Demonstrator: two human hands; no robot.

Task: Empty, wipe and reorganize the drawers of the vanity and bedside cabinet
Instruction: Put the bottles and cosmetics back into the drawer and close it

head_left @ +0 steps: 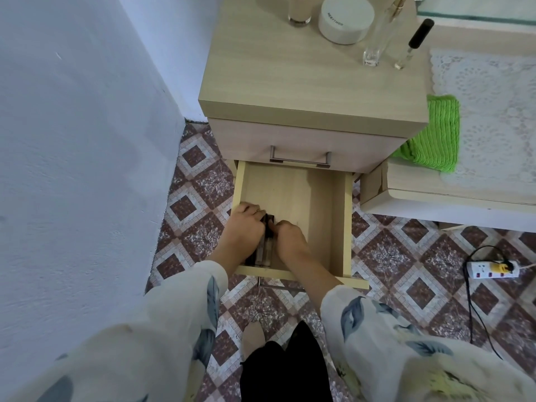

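- Both our hands are down in the open drawer. The left hand curls its fingers over the slim dark-capped items, and the right hand has its fingers bent in against them from the other side.
- We judge the bundle could slip. Several thin pieces are pinched between two hands, so one may roll loose in the drawer or drop over its front edge onto the tiled floor.
- The drawer is pulled far out, and leaning on its front could strain the runners.
- Above the drawer, tall glass bottles stand on the cabinet surface. A bump to the cabinet could topple them.
- The open drawer holds only the slim items, at its front left. What they are is too small to tell.
- The upper drawer, just above, is closed, so its contents are hidden.
- A white jar stands lidded beside the bottles.
- A green cloth lies up and right of the drawer.
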